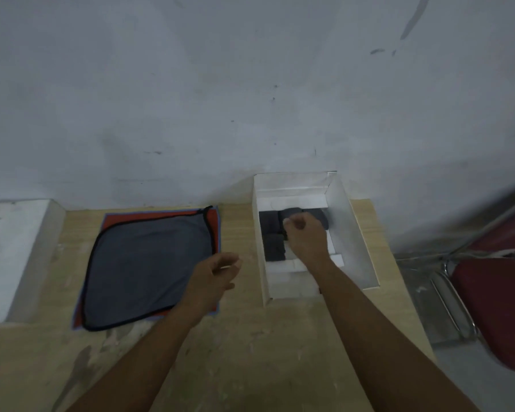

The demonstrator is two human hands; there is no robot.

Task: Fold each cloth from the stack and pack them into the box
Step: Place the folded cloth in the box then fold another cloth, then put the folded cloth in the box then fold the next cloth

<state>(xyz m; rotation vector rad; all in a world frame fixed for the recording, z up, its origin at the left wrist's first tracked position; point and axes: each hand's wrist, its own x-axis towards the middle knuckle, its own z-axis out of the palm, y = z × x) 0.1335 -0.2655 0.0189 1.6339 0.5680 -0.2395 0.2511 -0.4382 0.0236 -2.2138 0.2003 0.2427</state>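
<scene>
Surface: pale wooden table (pixel 250 337), scuffed, pushed against a stained grey-white wall (pixel 250 84).

Stack of cloths: lies flat on the table at 9 o'clock from the left hand (pixel 213 278). The top piece is a grey cloth (pixel 149 263) with black edging. Under it is a red cloth (pixel 213 221) with a blue border, showing at the far right corner and along the near edge.

White box (pixel 354 233): open top, stands at 3 o'clock from the stack, its far end against the wall. Folded dark cloths (pixel 272 246) sit inside in the far half, packed side by side.

Left hand: hovers over the table between stack and box, just beside the stack's right edge. Fingers loosely curled, nothing in them.

Right hand (pixel 305 236): reaches into the box, directly over the folded dark cloths. Fingers curled under, knuckles up. Cannot tell whether it grips a cloth or only rests on one, since the palm hides the contact.

Hands are apart, the right at about 1 o'clock from the left.

Other: white block (pixel 9 248) at the table's 9 o'clock edge; red-seated chair (pixel 494 307) at 3 o'clock, off the table.
</scene>
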